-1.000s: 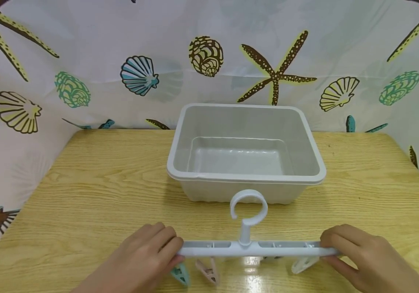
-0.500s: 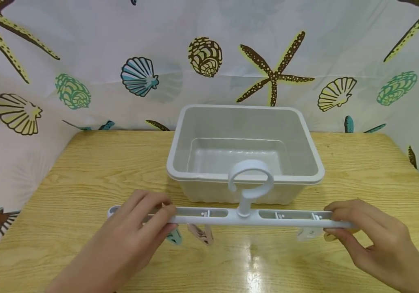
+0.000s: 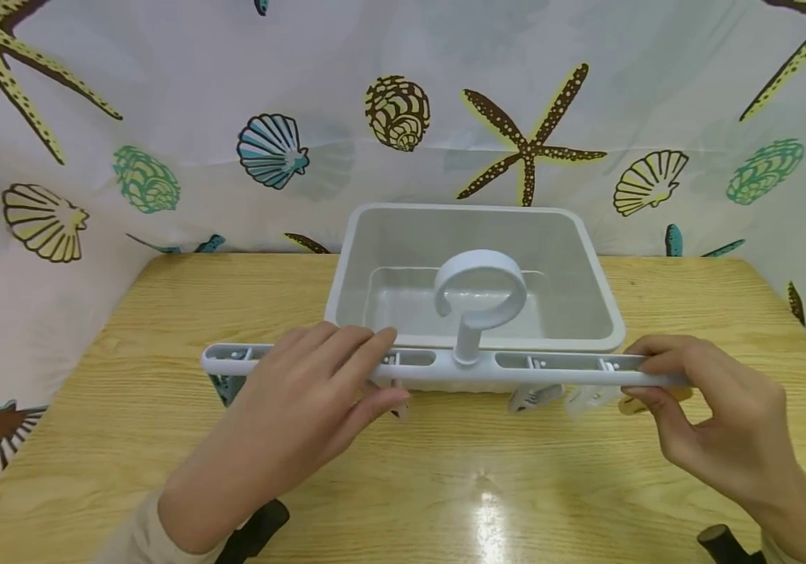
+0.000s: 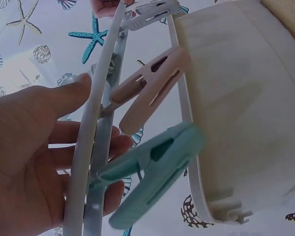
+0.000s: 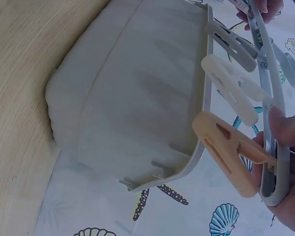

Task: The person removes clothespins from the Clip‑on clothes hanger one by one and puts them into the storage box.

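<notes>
A pale grey clip hanger (image 3: 551, 368) with a round open hook is held level in front of the box. My left hand (image 3: 304, 392) wraps its fingers over the bar left of the hook, thumb on the near side. At the other end, my right hand (image 3: 720, 407) pinches the bar between thumb and fingers. Clips dangle below: a teal clip (image 4: 157, 172) and a pink clip (image 4: 152, 88) near the left hand. By the right hand hang an orange clip (image 5: 226, 152), a white clip (image 5: 228, 88) and a grey clip (image 5: 231, 44).
A grey plastic box (image 3: 459, 209) stands open at the back of the wooden table (image 3: 233, 298); the hanger's hook overlaps its inside in the head view. A cloth (image 3: 346, 63) with a seashell print hangs behind and at both sides.
Both hands have raised the hanger forward from the near part of the table towards the box. The left hand has shifted along the bar towards the hook, uncovering the bar's left end.
</notes>
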